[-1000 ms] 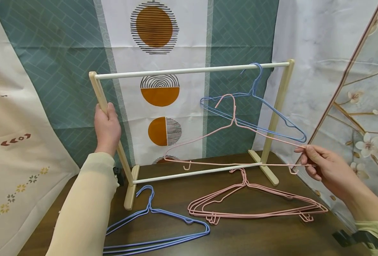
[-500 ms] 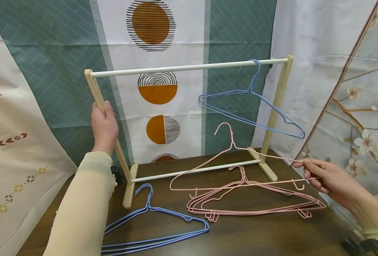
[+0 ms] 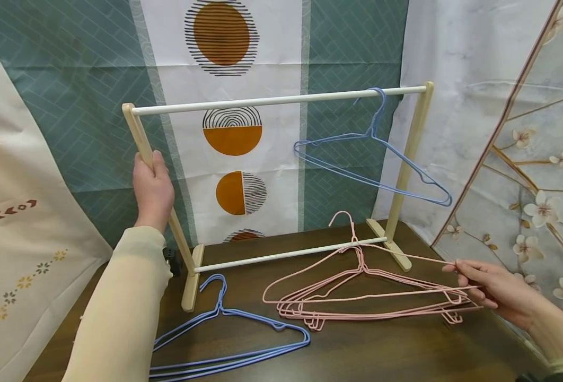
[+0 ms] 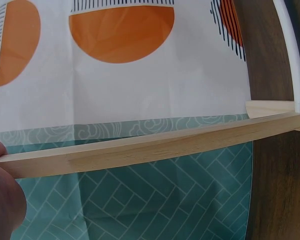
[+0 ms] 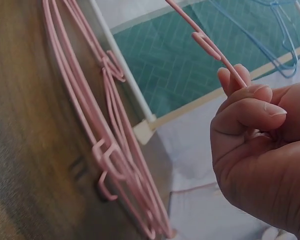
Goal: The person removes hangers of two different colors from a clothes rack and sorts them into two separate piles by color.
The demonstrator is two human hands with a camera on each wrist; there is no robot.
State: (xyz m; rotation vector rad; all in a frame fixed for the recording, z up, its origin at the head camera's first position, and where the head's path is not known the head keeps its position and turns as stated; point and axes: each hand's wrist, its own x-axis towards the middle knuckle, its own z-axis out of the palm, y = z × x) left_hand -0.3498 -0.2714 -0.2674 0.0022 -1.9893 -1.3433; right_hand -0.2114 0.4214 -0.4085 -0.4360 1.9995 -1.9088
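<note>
My left hand (image 3: 152, 191) grips the left wooden post (image 4: 140, 151) of a clothes rack. At its right end, my right hand (image 3: 498, 292) pinches a single pink hanger (image 3: 305, 266), whose hook points up in front of the rack's lower white bar (image 3: 286, 256). In the head view this hanger overlaps a pile of pink hangers (image 3: 381, 317) lying on the table; whether it touches them I cannot tell. Blue hangers (image 3: 369, 136) hang from the right part of the upper white bar (image 3: 243, 103).
More blue hangers (image 3: 262, 322) lie on the dark wooden table (image 3: 358, 355) at the front left, partly behind my left sleeve (image 3: 119, 297). Patterned cloth (image 3: 353, 48) hangs behind the rack, and flowered cloth (image 3: 539, 159) stands along the right side.
My right hand has lowered the pink hanger from in front of the hanging blue ones down to the pink pile. My left hand keeps its grip on the post.
</note>
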